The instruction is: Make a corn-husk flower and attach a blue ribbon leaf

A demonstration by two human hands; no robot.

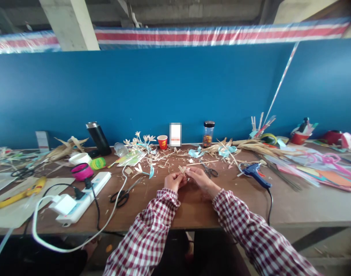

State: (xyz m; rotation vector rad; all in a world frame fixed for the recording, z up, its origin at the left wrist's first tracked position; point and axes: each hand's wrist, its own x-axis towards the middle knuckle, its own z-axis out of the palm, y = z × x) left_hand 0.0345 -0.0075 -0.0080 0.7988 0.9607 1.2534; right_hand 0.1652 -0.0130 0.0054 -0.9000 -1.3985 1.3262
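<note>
Above the middle of the brown table, my left hand point(174, 181) pinches a small pale flower-like piece of dry husk point(182, 170). The fingers of my right hand point(200, 178) close on the same piece from the other side. Just beyond my right hand lie small dark scissors point(210, 171). A larger pair of black-handled scissors point(122, 196) rests left of my left hand. Farther back on the left stand finished-looking pale husk flowers point(145, 142), and one more flower with a blue strip point(150, 171) lies nearer. The fingertips partly hide the held piece.
A white power strip point(86, 197) with a looping white cable occupies the left. A blue glue gun point(256, 174) lies at right. Behind are a red paper cup point(162, 142), a lidded jar point(208, 135), a black flask point(99, 138) and dry husks point(250, 145). Scraps litter the tabletop.
</note>
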